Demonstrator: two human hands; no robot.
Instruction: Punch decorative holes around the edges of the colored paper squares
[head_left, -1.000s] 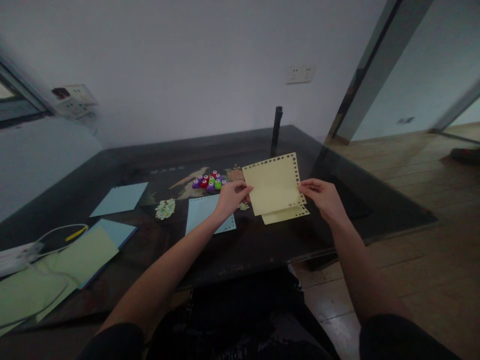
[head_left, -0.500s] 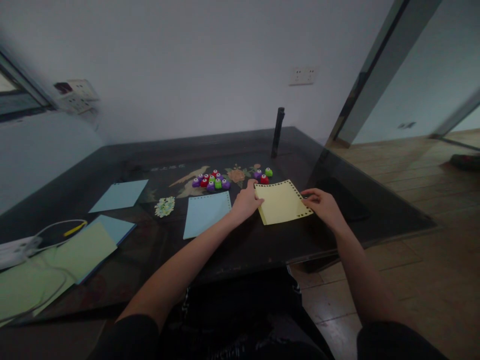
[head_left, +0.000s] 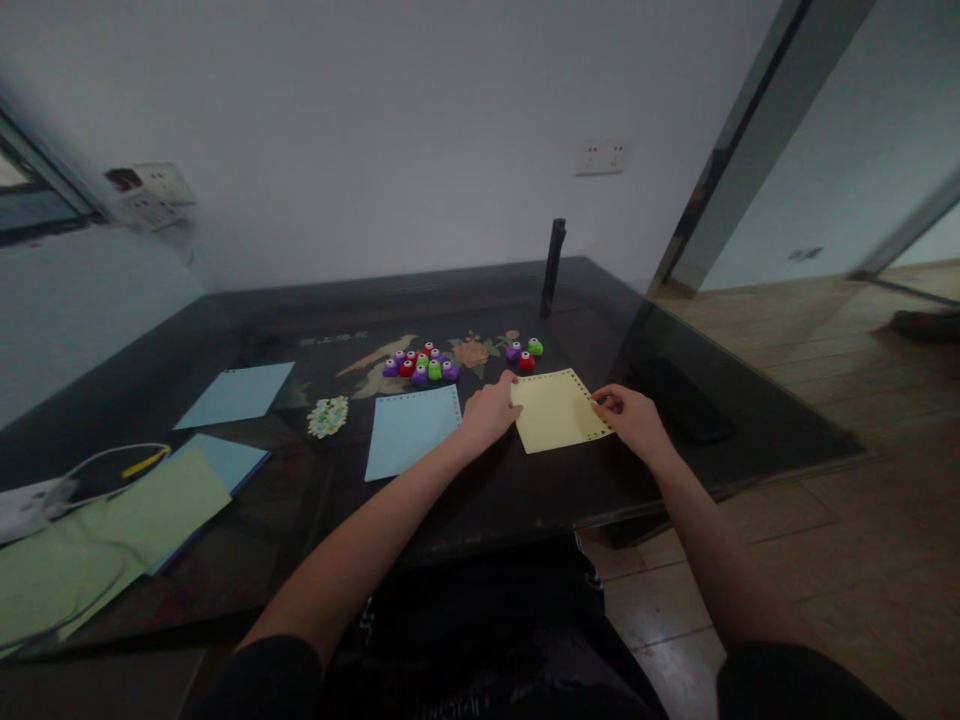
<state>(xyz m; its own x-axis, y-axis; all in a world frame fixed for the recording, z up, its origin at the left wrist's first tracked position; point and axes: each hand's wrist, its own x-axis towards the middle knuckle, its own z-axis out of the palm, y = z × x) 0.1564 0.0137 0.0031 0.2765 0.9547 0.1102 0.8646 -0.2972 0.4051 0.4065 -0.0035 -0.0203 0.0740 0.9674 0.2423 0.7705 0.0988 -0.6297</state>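
Yellow punched paper [head_left: 556, 412] lies flat on the dark table [head_left: 480, 490] between my hands, with no readable writing on it. My left hand [head_left: 490, 412] presses its left edge, my right hand [head_left: 628, 417] its right edge, fingers resting loosely. Beyond it sit three small craft punches [head_left: 524, 352].

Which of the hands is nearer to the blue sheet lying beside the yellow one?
Left. The left hand sits between the blue sheet and yellow sheet; the right hand is beyond the yellow sheet's far edge.
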